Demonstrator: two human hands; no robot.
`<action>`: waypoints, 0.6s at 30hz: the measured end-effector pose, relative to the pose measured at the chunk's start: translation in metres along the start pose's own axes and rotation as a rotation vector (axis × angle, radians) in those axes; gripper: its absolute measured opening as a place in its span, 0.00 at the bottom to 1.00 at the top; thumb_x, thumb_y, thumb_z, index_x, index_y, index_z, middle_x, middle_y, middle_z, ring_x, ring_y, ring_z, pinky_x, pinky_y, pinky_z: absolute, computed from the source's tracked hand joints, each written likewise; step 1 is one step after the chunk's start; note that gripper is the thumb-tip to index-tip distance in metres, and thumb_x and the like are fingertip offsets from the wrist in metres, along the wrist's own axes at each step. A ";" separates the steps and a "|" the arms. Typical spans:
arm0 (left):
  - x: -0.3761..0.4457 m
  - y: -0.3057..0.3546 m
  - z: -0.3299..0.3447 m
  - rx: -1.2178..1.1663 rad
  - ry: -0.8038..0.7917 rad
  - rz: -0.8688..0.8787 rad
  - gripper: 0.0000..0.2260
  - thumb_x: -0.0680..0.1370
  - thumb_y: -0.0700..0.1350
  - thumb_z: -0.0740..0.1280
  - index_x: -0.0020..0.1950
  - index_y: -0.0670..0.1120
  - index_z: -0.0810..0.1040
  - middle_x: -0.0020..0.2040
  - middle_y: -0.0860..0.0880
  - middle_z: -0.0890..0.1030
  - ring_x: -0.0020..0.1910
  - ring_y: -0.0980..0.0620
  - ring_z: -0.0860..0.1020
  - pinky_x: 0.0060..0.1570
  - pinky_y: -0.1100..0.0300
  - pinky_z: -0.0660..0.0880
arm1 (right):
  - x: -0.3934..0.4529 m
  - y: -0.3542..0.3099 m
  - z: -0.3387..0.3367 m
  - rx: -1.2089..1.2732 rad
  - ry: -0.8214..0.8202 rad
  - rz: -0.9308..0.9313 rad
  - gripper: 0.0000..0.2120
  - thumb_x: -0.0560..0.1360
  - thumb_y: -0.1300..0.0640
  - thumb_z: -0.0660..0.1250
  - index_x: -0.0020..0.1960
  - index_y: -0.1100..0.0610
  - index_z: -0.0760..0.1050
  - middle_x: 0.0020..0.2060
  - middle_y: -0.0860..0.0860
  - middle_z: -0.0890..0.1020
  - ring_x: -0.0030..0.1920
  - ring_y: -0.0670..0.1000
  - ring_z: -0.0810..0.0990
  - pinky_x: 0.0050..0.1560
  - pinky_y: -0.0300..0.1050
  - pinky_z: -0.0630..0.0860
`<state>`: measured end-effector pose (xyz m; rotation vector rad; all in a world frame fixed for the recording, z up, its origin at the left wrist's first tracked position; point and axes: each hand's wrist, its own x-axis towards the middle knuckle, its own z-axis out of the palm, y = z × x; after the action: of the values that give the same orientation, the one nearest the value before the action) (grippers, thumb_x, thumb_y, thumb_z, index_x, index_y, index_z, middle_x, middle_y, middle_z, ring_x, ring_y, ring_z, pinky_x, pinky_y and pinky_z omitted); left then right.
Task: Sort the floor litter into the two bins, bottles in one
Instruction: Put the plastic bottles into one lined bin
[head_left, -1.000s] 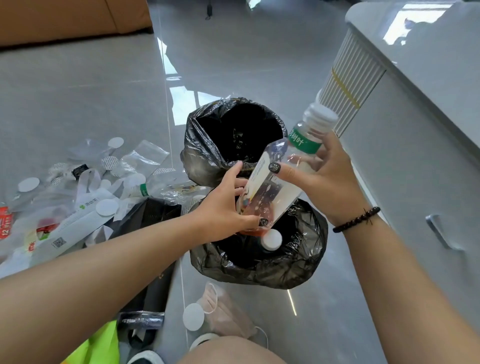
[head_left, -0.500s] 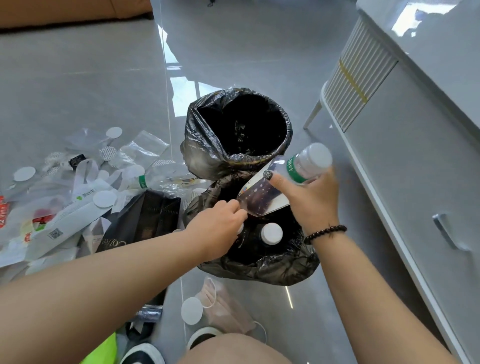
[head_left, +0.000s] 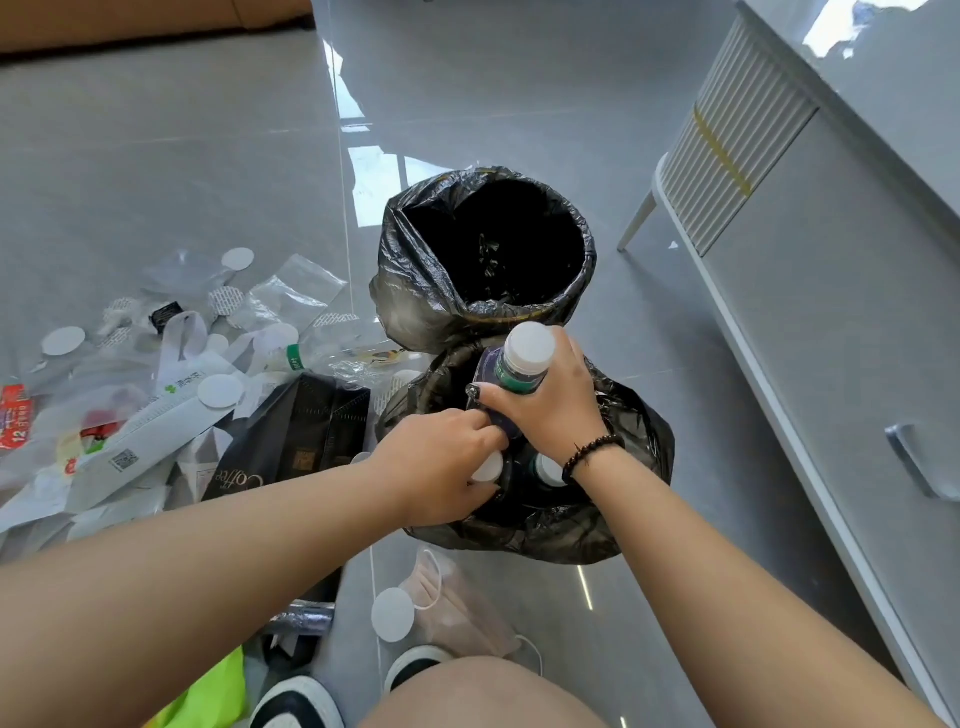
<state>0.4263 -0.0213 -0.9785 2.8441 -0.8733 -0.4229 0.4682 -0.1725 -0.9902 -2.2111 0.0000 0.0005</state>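
Note:
Two bins lined with black bags stand on the grey floor. The far bin (head_left: 415, 312) looks dark inside. The near bin (head_left: 639, 499) holds bottles with white caps (head_left: 549, 470). My right hand (head_left: 550, 410) grips a clear bottle with a white cap and green label (head_left: 524, 358) upright in the near bin's mouth. My left hand (head_left: 441, 462) reaches into the same bin with fingers curled against the bottle's lower part, over another white cap (head_left: 488, 467). Litter (head_left: 156, 395) lies spread to the left.
A black coffee bag (head_left: 291, 441), clear plastic wrappers (head_left: 291, 296), white round lids and a white paper bag lie left of the bins. A pink face mask (head_left: 457, 613) and a white lid (head_left: 393, 614) lie near my shoes. A white cabinet (head_left: 831, 338) stands at right.
Both hands lowered the bottle from above the bins into the near bin's mouth. It went from tilted to upright. My left hand slid down inside the bin.

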 end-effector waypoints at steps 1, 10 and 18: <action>-0.002 0.000 0.000 -0.030 0.057 -0.025 0.17 0.76 0.58 0.62 0.61 0.52 0.73 0.55 0.53 0.77 0.56 0.50 0.76 0.50 0.54 0.76 | 0.003 0.000 0.000 0.012 -0.045 0.035 0.31 0.63 0.50 0.79 0.59 0.56 0.68 0.53 0.51 0.71 0.52 0.47 0.70 0.49 0.27 0.65; 0.015 -0.021 -0.027 -0.336 0.613 0.038 0.30 0.69 0.52 0.73 0.63 0.46 0.61 0.66 0.41 0.68 0.61 0.44 0.73 0.53 0.57 0.75 | 0.015 0.003 -0.040 0.341 -0.553 0.224 0.31 0.70 0.74 0.60 0.69 0.53 0.69 0.63 0.51 0.77 0.62 0.49 0.75 0.50 0.44 0.76; 0.017 -0.028 -0.026 -0.231 0.444 0.110 0.27 0.75 0.51 0.65 0.74 0.49 0.63 0.65 0.48 0.76 0.58 0.45 0.78 0.47 0.46 0.79 | 0.029 0.021 -0.015 -0.687 -0.542 0.143 0.12 0.73 0.63 0.63 0.55 0.57 0.76 0.51 0.55 0.80 0.50 0.56 0.78 0.47 0.46 0.76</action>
<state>0.4626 -0.0069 -0.9638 2.5129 -0.8213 0.1144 0.4972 -0.1967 -0.9982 -2.8135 -0.1643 0.7819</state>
